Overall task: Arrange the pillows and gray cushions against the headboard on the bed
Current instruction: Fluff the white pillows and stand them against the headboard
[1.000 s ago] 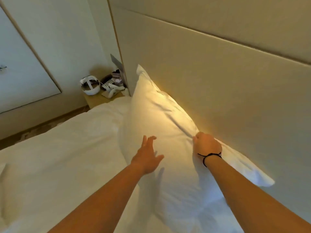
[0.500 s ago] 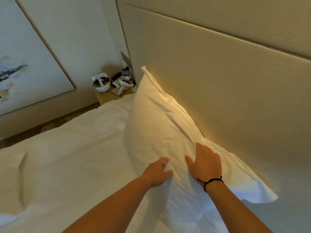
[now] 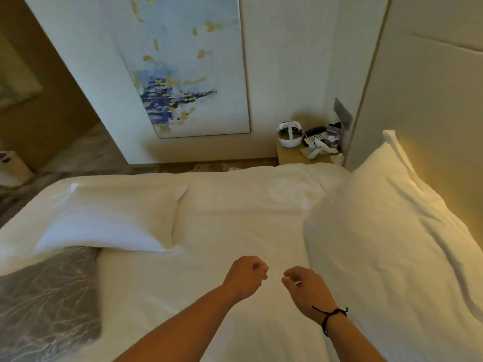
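In the head view, one white pillow (image 3: pixel 386 231) leans on the headboard (image 3: pixel 431 105); a second pillow (image 3: pixel 112 218) and a gray cushion (image 3: pixel 47 296) lie away on the bed (image 3: pixel 222 231). The left hand (image 3: pixel 245 276) and right hand (image 3: pixel 304 290) hover loosely curled, holding nothing. Best to grip the second pillow by both ends and stand it beside the first.

White pillow (image 3: pixel 392 231) at right of frame, propped tilted against beige padded headboard (image 3: pixel 431 100). Second white pillow (image 3: pixel 109 220) lying flat at left on white bed (image 3: pixel 235 218), overlapping gray patterned cushion (image 3: pixel 49 296) at lower left.
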A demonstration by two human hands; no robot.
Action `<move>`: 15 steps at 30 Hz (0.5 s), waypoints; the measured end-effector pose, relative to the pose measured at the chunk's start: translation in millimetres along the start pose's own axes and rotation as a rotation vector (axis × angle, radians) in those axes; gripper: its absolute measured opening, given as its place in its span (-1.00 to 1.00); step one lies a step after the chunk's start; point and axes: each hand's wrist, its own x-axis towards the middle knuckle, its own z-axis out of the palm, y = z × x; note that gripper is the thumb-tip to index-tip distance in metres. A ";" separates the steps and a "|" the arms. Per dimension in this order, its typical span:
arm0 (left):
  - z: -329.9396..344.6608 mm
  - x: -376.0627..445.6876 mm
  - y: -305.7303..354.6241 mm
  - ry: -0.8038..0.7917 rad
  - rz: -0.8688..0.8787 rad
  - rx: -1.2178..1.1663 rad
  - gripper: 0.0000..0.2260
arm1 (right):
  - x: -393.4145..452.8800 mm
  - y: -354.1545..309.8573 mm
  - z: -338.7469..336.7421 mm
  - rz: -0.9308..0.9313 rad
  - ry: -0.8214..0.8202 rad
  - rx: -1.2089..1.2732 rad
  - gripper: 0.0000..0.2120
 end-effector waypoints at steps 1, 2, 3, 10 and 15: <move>-20.7 -6.6 -22.9 0.036 -0.030 -0.015 -0.85 | 3.7 -15.0 16.6 -0.020 -0.033 -0.015 -0.84; -41.3 -14.0 -46.2 0.071 -0.062 -0.028 -0.85 | 7.3 -30.5 33.4 -0.039 -0.067 -0.030 -0.85; -61.3 -21.3 -69.4 0.107 -0.093 -0.041 -0.84 | 10.9 -46.6 50.1 -0.058 -0.101 -0.043 -0.86; -177.3 -71.8 -222.5 0.362 -0.344 -0.177 -0.82 | 37.1 -151.7 182.3 -0.125 -0.318 -0.178 -0.77; -240.2 -86.0 -321.0 0.490 -0.462 -0.079 -0.81 | 66.3 -196.1 273.4 -0.115 -0.439 -0.283 -0.70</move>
